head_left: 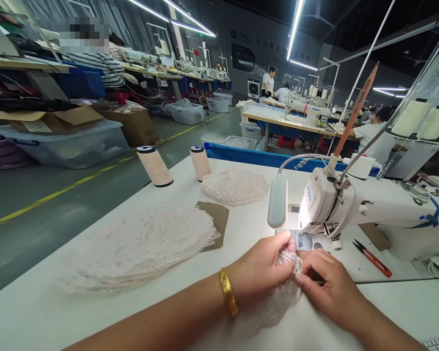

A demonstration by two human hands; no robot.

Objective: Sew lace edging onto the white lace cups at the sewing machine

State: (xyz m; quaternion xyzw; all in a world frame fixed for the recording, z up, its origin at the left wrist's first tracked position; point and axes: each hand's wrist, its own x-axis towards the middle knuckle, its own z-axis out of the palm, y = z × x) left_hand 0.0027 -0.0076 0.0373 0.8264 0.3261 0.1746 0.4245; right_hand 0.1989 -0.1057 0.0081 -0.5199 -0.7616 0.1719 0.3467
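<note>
Just in front of the needle of a white sewing machine (pixel 373 195), both my hands hold a piece of pale lace (pixel 283 297). My left hand (pixel 265 261), with a gold bangle at the wrist, pinches the lace's left side near the metal needle plate (pixel 304 240). On the other side, thumb and fingertips of my right hand (pixel 327 280) are closed on its edge. The lace hangs down toward me, its lower part blurred. A large stack of lace pieces (pixel 142 248) lies to the left, partly over a brown card (pixel 217 224). Behind it sits a smaller lace pile (pixel 236 186).
Two thread cones, a larger one (pixel 154 166) and a smaller one (pixel 200 163), stand at the table's back left edge. A grey lamp (pixel 277 201) hangs left of the needle. Red-handled thread snips (pixel 373 258) lie right of the machine head. Other people work at machines beyond.
</note>
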